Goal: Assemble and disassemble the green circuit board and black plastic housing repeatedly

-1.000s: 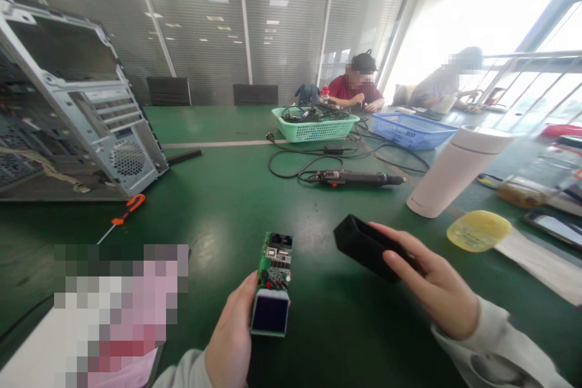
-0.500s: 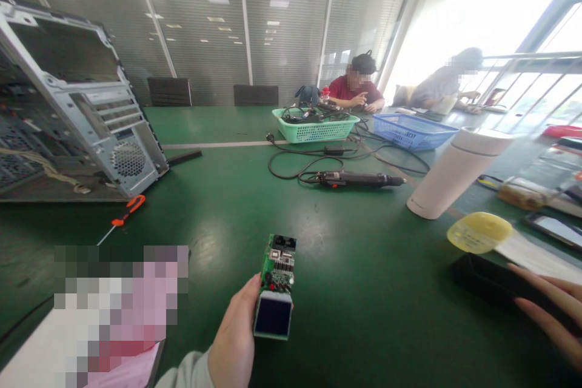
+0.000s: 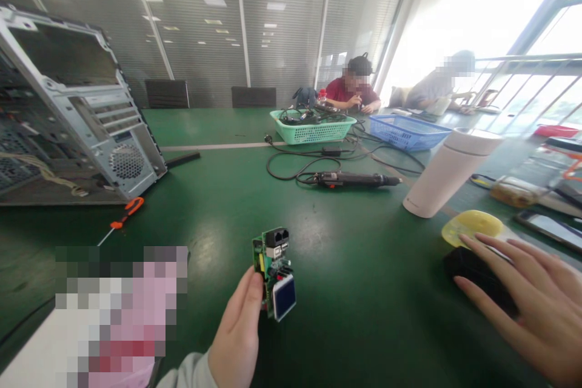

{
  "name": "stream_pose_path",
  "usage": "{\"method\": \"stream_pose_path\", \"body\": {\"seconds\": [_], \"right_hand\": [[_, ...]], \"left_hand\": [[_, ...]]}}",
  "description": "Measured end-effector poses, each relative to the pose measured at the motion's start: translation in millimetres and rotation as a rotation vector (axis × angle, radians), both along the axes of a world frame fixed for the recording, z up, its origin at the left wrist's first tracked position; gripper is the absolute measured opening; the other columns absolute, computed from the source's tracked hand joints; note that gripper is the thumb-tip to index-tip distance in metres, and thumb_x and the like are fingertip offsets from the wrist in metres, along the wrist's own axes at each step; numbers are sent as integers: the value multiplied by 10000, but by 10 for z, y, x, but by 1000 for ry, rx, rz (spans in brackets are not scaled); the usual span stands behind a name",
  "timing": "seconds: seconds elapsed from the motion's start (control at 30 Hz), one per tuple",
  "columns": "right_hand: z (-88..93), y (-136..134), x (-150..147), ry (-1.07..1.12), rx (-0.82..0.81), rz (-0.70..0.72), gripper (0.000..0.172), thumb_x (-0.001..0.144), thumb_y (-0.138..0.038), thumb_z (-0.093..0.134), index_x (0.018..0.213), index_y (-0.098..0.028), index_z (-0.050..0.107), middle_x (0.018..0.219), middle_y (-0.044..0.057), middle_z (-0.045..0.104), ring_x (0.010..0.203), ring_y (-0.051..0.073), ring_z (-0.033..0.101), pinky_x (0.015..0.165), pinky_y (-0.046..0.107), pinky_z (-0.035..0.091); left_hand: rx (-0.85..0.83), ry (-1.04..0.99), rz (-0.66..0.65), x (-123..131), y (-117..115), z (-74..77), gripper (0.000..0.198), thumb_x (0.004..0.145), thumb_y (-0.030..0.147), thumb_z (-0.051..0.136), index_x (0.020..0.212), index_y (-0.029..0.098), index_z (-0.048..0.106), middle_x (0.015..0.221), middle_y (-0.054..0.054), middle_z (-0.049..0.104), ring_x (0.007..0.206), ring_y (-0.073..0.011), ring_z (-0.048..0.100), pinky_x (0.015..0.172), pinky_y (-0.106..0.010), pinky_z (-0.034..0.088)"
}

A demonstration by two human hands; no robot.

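My left hand [image 3: 239, 321] is closed round the edge of a small green circuit board [image 3: 275, 270]. The board carries black jacks at its top and a small dark display screen [image 3: 285, 297] at its lower end. It is held above the table, tilted so that its left side shows. On the right, my right hand [image 3: 531, 297] is spread over a black oblong object [image 3: 482, 282], thumb on the near side and fingers stretched past the far side. The palm hides part of that object, and its kind is unclear. A yellow oval piece [image 3: 473, 227] lies just beyond the fingertips.
An open computer case [image 3: 122, 151] stands at left, near an orange-handled screwdriver [image 3: 131, 209]. A corded electric screwdriver [image 3: 354, 179], a green basket [image 3: 313, 131] of cables, a blue basket [image 3: 409, 136] and a pale tumbler [image 3: 441, 176] are ahead. Two people sit across the table.
The board has turned in my left hand, showing its side. My right hand has moved left and its fingers have spread from their grip on the black object.
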State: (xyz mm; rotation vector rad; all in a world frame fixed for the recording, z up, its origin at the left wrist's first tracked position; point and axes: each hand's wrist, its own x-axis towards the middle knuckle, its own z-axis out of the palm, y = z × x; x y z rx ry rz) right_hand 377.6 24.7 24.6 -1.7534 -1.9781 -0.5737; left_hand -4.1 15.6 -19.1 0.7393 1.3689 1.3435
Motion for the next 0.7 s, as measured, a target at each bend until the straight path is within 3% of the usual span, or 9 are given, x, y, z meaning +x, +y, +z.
{"method": "stream_pose_path", "body": {"seconds": [0.1,0.2,0.3,0.4,0.57,0.7], "right_hand": [[149,78,-413,-126,102,178,511,928,-459,386,1360,-193,450,1222,189,595,1164,406,511,996,674,355],[261,90,-817,-50,142,297,503,932,-414,430,1393,-213,419,1275,141,577,1228,370,477,1050,665,299],[348,31,-1186,25,128,402,468,928,-357,466,1377,-228,441,1301,99,580,1288,316,441,1137,612,204],[404,-40,-1476,46,80,510,454,939,-351,465,1374,-220,454,1333,72,573,1329,267,410,1170,521,228],[332,-23,-1708,-64,49,715,471,934,-398,506,1372,-224,500,1326,68,601,1326,249,440,1136,468,352],[169,52,-1723,-6,94,833,427,976,-436,404,1269,-186,587,1174,65,691,1231,213,538,1095,413,427]], "left_hand": [[73,126,-25,90,-5,154,457,758,570,698,1035,207,725,1111,-69,731,1160,-315,596,903,-383,524],[223,195,-160,138,1,263,498,791,606,640,1074,199,691,1015,-66,701,987,-279,659,828,-362,544],[364,335,-194,127,-27,280,352,867,467,622,1127,229,624,1058,-51,635,1014,-244,631,876,-344,519],[526,573,-182,100,-70,283,256,881,327,627,1129,284,582,1065,-27,584,1019,-226,597,899,-336,501],[670,809,-316,95,-116,337,320,814,247,686,1114,286,578,1022,-29,566,922,-225,637,808,-321,556],[725,944,-371,97,-127,346,351,768,174,704,1088,267,594,1026,-38,571,916,-220,666,819,-312,567]]}}
